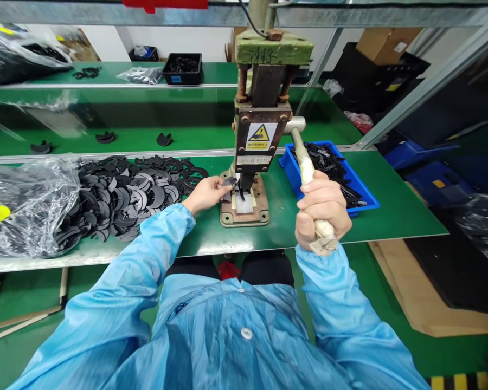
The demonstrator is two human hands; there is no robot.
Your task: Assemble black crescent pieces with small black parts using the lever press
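Note:
A hand press (258, 130) with a yellow warning label stands on the green table. My right hand (323, 211) is wrapped round its tape-covered lever (304, 157), to the right of the press. My left hand (207, 193) pinches a dark curved piece (229, 183) at the left side of the press base (249, 216). Under the press ram, a small black part touches or lies over a pale metal plate (244, 204). To the left of my left hand spreads a pile of black crescent-shaped pieces (140, 195).
A blue bin (372, 205) of black strips stands right of the press. A clear plastic bag (28, 200) lies at the left. Behind, a green belt (134, 122) carries a few black pieces; a black bin (183, 78) sits farther back. Metal frame bars cross above.

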